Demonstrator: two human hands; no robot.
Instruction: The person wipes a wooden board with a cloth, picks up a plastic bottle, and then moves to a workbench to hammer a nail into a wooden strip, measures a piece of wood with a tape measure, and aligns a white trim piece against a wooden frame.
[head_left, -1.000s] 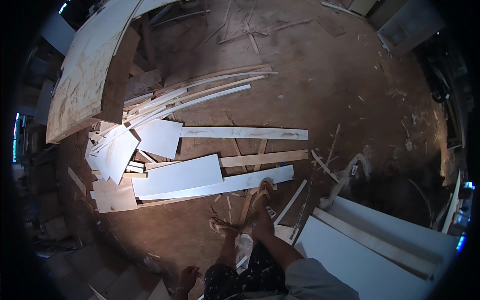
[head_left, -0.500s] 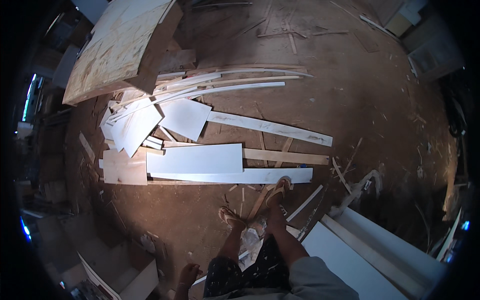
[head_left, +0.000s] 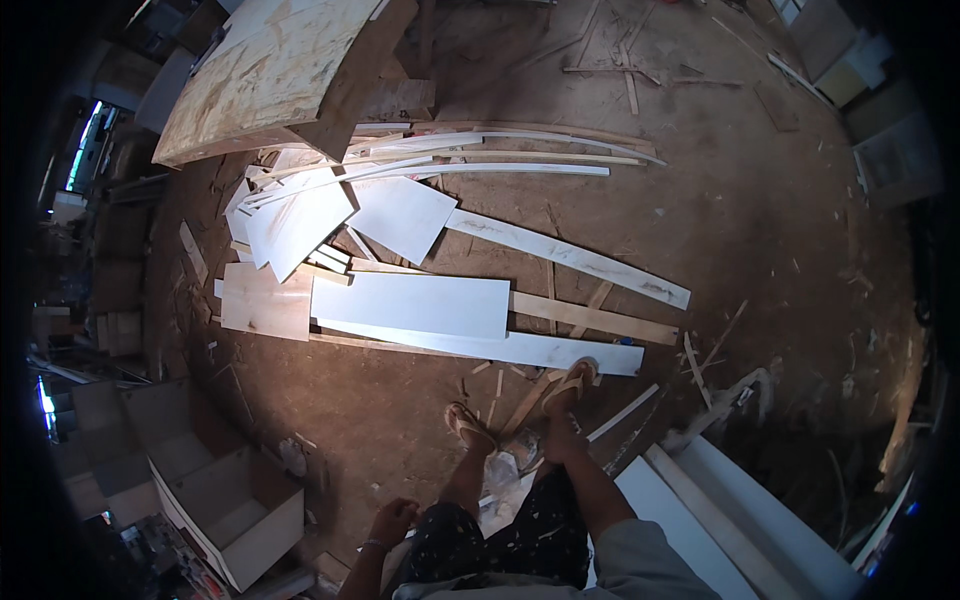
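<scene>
Left hand (head_left: 396, 515): hung beside dark shorts (head_left: 445, 540), fingers part-curled; apart or together, I couldn't tell.
Right hand (head_left: 566, 438): hung ahead of the shorts, grip unclear.
Long white board (head_left: 545, 350): lay flat on the dirt floor (head_left: 370, 420), needing no propping; a sandalled foot (head_left: 567, 390) met its near edge.
Wooden bench (head_left: 270, 85): stood beyond, white offcuts (head_left: 305, 215) heaped by its near-right corner.

two sandals (head_left: 462, 422), at least five white boards (head_left: 410, 306), one worktable (head_left: 270, 85), one open-topped box (head_left: 262, 540)

On the brown floor (head_left: 760, 230), long white boards (head_left: 580, 261) lie ahead of the left hand (head_left: 397, 520), a thin white stick (head_left: 622, 413) farther right.
</scene>
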